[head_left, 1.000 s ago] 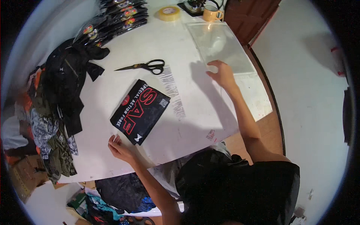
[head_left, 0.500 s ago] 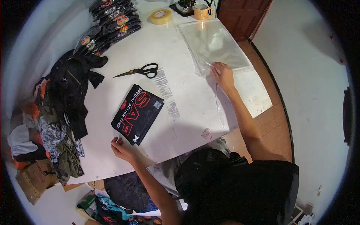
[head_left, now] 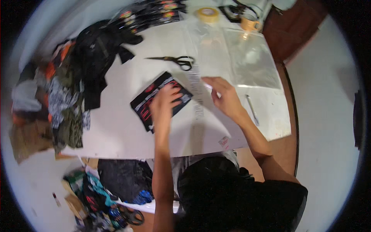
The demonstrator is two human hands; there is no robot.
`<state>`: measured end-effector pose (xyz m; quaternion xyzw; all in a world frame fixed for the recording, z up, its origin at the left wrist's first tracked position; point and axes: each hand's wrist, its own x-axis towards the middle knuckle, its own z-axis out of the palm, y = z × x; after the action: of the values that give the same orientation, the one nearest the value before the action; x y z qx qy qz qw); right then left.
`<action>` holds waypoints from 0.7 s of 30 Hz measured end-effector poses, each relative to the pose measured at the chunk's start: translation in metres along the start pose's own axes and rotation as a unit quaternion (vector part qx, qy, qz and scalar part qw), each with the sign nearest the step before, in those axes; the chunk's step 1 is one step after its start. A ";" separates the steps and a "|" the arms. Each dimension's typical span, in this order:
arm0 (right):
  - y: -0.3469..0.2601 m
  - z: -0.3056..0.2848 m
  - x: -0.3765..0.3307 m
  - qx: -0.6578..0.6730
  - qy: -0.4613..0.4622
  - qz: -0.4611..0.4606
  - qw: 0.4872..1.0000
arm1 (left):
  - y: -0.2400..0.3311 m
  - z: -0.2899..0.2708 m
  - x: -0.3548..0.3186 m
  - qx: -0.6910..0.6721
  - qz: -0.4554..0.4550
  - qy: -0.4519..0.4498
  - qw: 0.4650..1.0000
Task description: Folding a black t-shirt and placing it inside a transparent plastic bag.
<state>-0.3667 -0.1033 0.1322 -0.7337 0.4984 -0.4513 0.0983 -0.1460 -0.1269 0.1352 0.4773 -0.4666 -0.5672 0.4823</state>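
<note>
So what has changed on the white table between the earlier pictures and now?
The left hand moved from the table's near edge up onto the folded black garment with red print and now rests on it. The right hand came back from the stack of clear plastic bags, drawing one clear bag toward the garment. The black-handled scissors, yellow tape roll and clothes pile stayed put.

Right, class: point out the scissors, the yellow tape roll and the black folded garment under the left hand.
scissors (head_left: 184, 61): head view, on the black handles.
yellow tape roll (head_left: 208, 14): head view, on the roll's ring.
black folded garment (head_left: 143, 101): head view, on the printed front, left of the left hand (head_left: 164, 104).
</note>
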 end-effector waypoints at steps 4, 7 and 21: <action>-0.047 0.038 -0.001 0.009 -0.126 -0.142 0.982 | -0.006 0.005 0.014 -0.065 -0.100 -0.056 0.991; -0.061 0.043 -0.005 0.022 -0.169 -0.134 0.976 | -0.014 -0.024 0.005 -0.111 -0.129 -0.026 0.985; -0.025 0.107 0.006 -0.033 -0.054 -0.195 0.979 | -0.026 -0.127 -0.039 -0.130 -0.125 0.079 0.980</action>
<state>-0.2686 -0.1286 0.0892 -0.8430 0.3545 -0.4046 0.0106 -0.0198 -0.0947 0.0997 0.5085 -0.2861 -0.6392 0.5011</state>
